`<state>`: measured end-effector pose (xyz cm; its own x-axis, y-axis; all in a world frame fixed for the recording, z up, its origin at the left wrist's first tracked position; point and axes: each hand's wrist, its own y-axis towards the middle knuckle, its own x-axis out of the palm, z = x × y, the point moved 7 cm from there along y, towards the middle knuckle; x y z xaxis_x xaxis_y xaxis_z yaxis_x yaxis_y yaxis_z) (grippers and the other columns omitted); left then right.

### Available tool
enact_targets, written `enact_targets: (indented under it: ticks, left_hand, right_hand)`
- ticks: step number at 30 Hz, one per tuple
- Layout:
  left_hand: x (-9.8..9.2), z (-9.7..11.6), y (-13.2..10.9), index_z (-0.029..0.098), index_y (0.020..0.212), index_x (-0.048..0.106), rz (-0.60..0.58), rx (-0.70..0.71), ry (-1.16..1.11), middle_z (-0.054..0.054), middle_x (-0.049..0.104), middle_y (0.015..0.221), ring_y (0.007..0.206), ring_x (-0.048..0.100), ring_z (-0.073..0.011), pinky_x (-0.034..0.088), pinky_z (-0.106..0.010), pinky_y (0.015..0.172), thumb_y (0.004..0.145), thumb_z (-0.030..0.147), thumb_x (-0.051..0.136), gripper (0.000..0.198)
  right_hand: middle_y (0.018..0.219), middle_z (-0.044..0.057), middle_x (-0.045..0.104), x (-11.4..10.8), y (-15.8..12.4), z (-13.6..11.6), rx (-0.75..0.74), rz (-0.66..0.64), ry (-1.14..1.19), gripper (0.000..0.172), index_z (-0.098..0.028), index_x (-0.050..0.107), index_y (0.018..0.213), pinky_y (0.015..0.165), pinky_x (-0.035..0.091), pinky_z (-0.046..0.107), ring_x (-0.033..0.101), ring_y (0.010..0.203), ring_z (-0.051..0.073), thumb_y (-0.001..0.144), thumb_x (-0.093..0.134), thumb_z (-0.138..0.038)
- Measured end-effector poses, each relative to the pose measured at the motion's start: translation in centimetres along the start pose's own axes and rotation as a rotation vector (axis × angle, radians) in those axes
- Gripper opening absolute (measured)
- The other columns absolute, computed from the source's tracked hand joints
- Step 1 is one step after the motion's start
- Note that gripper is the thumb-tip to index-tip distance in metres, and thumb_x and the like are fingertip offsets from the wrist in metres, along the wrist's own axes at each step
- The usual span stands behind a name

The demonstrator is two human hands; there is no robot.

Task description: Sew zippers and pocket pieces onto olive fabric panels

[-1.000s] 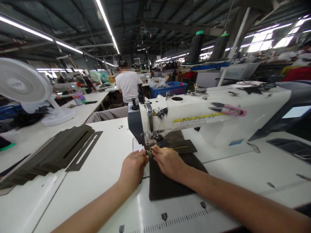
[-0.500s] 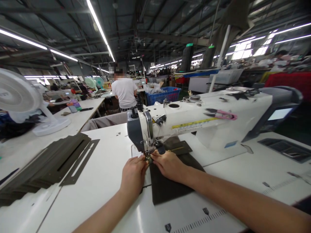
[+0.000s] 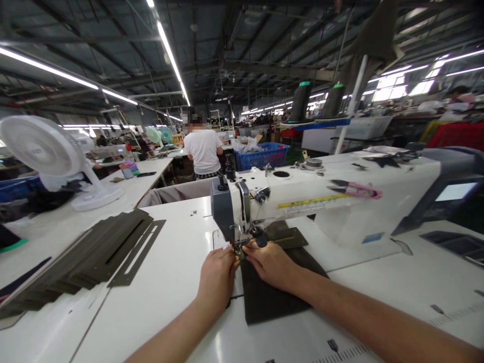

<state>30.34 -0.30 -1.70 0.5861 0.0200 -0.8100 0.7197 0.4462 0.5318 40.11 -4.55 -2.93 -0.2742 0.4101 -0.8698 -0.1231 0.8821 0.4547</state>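
A white sewing machine (image 3: 340, 214) stands on the table, its presser foot (image 3: 238, 247) down between my fingertips. Under the needle area lies a dark olive fabric piece (image 3: 276, 297), with its near part flat on the table. My left hand (image 3: 217, 276) is closed at the fabric's left edge, fingertips pressed together beside the foot. From the right, my right hand (image 3: 270, 263) rests on the fabric, its thumb and fingers pinched on it close to the needle. The exact grip at the fingertips is partly hidden. Another olive strip with a zipper-like slot (image 3: 293, 238) lies behind my right hand.
To the left lies a fanned stack of olive fabric pieces (image 3: 83, 262), with one slotted piece (image 3: 138, 254) beside it. A white fan (image 3: 96, 196) stands farther back. Pink-handled thread snips (image 3: 357, 189) rest on the machine arm. A person in a white shirt (image 3: 204, 151) is ahead.
The head view has turned slightly, so the whole scene sits a little farther right and lower. Both hands stay by the presser foot, holding the fabric much as before.
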Motion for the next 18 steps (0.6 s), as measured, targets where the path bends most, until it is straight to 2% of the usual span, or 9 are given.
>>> enact_targets:
  ticks: [5, 11, 18]
  left_hand:
    - [0.05, -0.05, -0.11, 0.018, 0.076, 0.06, -0.002, 0.017, 0.019, -0.007, 0.068, 0.089, 0.084, 0.064, -0.0221, 0.05, -0.037, 0.08, 0.079, 0.013, 0.053, 0.009]
    - [0.12, -0.04, -0.12, 0.019, 0.071, 0.059, -0.017, 0.028, 0.0, -0.007, 0.068, 0.09, 0.085, 0.064, -0.0212, 0.05, -0.038, 0.082, 0.082, 0.014, 0.049, 0.015]
    - [-0.33, 0.38, -0.5, 0.019, 0.071, 0.06, 0.006, 0.04, -0.045, -0.006, 0.068, 0.095, 0.089, 0.063, -0.0213, 0.05, -0.038, 0.082, 0.081, 0.012, 0.048, 0.017]
  right_hand:
    - [0.096, 0.009, 0.066, -0.09, 0.02, 0.04, 0.008, -0.001, 0.009, 0.019, -0.015, 0.062, 0.087, 0.083, 0.045, 0.029, 0.06, 0.092, 0.018, 0.083, 0.044, -0.013]
    - [0.093, 0.009, 0.065, -0.35, 0.11, -0.03, 0.003, 0.014, 0.035, 0.022, -0.015, 0.061, 0.092, 0.082, 0.045, 0.031, 0.06, 0.088, 0.02, 0.083, 0.041, -0.013]
    - [0.091, 0.008, 0.064, -0.34, -0.36, -0.15, 0.01, 0.034, 0.108, 0.02, -0.015, 0.06, 0.089, 0.087, 0.043, 0.031, 0.058, 0.094, 0.019, 0.082, 0.041, -0.014]
